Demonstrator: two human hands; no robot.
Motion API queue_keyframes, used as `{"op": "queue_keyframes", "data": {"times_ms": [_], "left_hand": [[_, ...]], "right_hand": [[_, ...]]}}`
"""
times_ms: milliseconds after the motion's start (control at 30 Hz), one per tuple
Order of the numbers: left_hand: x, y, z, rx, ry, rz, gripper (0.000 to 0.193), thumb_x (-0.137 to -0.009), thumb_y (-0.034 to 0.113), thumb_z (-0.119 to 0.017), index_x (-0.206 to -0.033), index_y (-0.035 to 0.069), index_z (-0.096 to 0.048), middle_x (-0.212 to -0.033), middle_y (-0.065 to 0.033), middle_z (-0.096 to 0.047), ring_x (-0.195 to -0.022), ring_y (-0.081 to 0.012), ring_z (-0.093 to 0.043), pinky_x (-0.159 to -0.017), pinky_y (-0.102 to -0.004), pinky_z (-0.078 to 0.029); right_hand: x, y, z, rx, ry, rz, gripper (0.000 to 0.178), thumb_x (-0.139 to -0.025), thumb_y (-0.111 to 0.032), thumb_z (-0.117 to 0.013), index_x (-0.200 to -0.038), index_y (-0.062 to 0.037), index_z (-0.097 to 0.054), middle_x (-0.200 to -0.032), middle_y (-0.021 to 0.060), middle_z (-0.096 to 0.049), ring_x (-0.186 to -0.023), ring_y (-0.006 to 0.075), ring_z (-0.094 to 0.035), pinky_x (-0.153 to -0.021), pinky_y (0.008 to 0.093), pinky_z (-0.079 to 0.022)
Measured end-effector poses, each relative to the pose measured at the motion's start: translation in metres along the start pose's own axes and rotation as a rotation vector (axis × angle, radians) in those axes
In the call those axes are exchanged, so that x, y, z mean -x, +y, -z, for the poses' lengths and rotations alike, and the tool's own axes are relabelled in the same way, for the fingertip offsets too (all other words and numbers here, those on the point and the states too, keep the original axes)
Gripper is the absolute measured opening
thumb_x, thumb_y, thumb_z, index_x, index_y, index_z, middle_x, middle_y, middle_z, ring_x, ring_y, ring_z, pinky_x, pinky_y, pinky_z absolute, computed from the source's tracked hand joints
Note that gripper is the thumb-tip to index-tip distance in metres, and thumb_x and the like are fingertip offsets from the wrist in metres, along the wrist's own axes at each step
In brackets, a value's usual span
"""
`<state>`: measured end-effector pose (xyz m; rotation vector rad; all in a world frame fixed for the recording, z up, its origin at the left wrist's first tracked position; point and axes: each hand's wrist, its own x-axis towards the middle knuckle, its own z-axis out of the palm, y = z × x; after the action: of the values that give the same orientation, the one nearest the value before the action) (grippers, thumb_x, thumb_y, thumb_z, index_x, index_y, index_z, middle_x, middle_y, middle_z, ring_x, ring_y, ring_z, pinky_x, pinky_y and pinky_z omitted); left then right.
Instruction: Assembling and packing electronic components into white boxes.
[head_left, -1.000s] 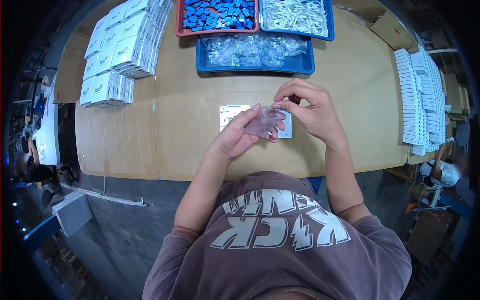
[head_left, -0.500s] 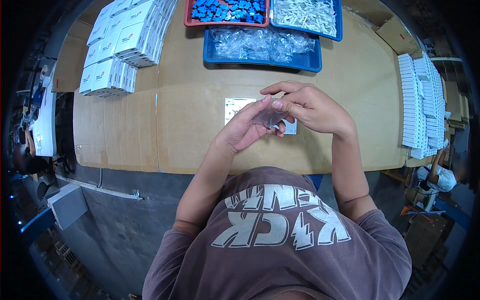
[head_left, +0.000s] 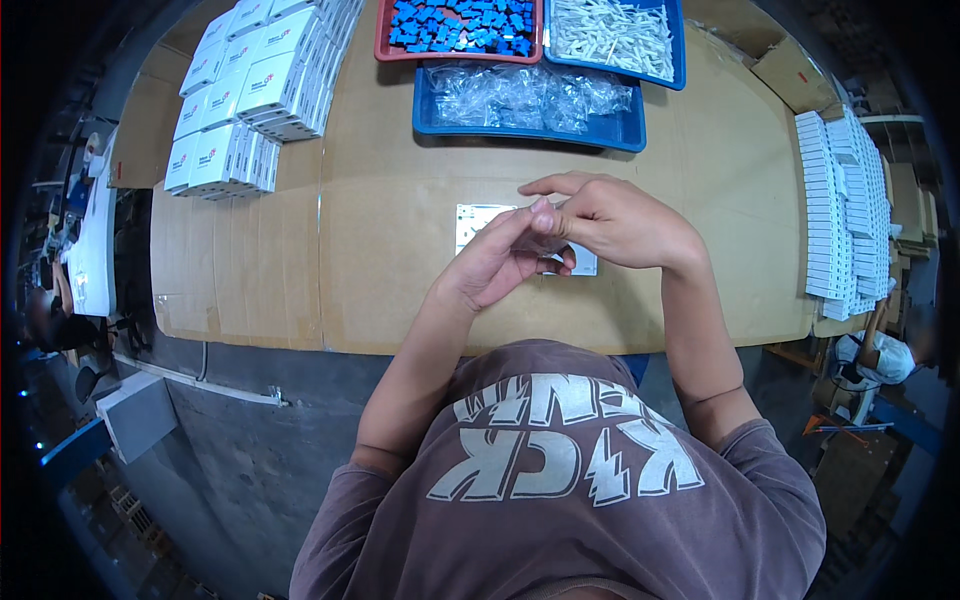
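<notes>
At the centre of the frame, a small clear plastic bag sits between two hands above a partly hidden white card. The left hand grasps it between thumb and curled fingers, probably to steady the limp film. The right hand arches over, thumb at the bag's upper edge, index finger extended; whether it pinches, I cannot tell. At top centre, a blue tray holds clear plastic pieces, seemingly placed for easy reach.
</notes>
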<state>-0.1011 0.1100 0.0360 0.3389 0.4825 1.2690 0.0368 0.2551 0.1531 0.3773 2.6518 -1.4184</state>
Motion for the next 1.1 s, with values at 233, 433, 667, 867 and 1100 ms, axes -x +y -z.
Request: {"op": "queue_keyframes", "data": {"times_ms": [233, 433, 667, 867, 1100], "left_hand": [[-0.003, 0.0, -0.007, 0.022, 0.062, -0.015, 0.043, -0.109, 0.04, -0.056, -0.129, 0.003, -0.06, -0.11, -0.0111, -0.07, -0.097, -0.0246, -0.067, -0.092, -0.0412, -0.054], [-0.003, -0.004, 0.006, -0.046, 0.02, -0.034, 0.043, -0.11, 0.04, -0.053, -0.126, 0.0, -0.063, -0.109, -0.0112, -0.069, -0.098, -0.0232, -0.066, -0.09, -0.0379, -0.054], [0.009, -0.005, 0.017, -0.081, 0.103, 0.02, 0.055, -0.112, 0.047, -0.046, -0.142, 0.003, -0.059, -0.117, -0.0108, -0.072, -0.093, -0.0157, -0.064, -0.086, -0.0303, -0.051], [0.024, -0.015, 0.031, 0.046, 0.201, 0.111, 0.058, -0.114, 0.046, -0.037, -0.147, 0.0, -0.052, -0.114, -0.0131, -0.072, -0.087, -0.0207, -0.068, -0.092, -0.0395, -0.055], [0.028, -0.021, 0.021, 0.092, 0.217, 0.099, 0.056, -0.113, 0.044, -0.043, -0.145, -0.001, -0.054, -0.118, -0.0153, -0.072, -0.084, -0.0189, -0.068, -0.085, -0.0347, -0.056]], "right_hand": [[0.001, 0.015, -0.001, -0.088, -0.054, -0.075, 0.062, -0.111, -0.046, -0.048, -0.097, 0.0077, -0.076, -0.137, 0.0251, -0.066, -0.118, 0.0386, -0.067, -0.099, 0.0419, -0.052], [-0.002, 0.001, -0.002, -0.024, -0.123, -0.113, 0.058, -0.11, -0.045, -0.049, -0.099, 0.005, -0.077, -0.138, 0.0204, -0.067, -0.115, 0.0354, -0.069, -0.099, 0.0401, -0.052], [0.008, 0.055, 0.031, -0.352, 0.034, -0.009, 0.036, -0.109, -0.027, -0.06, -0.12, 0.0051, -0.073, -0.133, 0.0157, -0.071, -0.119, 0.0225, -0.067, -0.102, 0.0369, -0.052], [-0.012, 0.136, 0.108, -0.051, 0.622, -0.188, 0.024, -0.103, -0.016, -0.067, -0.115, 0.0024, -0.074, -0.106, 0.0094, -0.078, -0.098, 0.0163, -0.069, -0.088, 0.0346, -0.055], [-0.064, 0.176, 0.169, 0.266, 1.023, -0.271, 0.019, -0.096, -0.016, -0.07, -0.111, -0.006, -0.077, -0.102, 0.0111, -0.078, -0.091, 0.0246, -0.072, -0.084, 0.0379, -0.056]]}}
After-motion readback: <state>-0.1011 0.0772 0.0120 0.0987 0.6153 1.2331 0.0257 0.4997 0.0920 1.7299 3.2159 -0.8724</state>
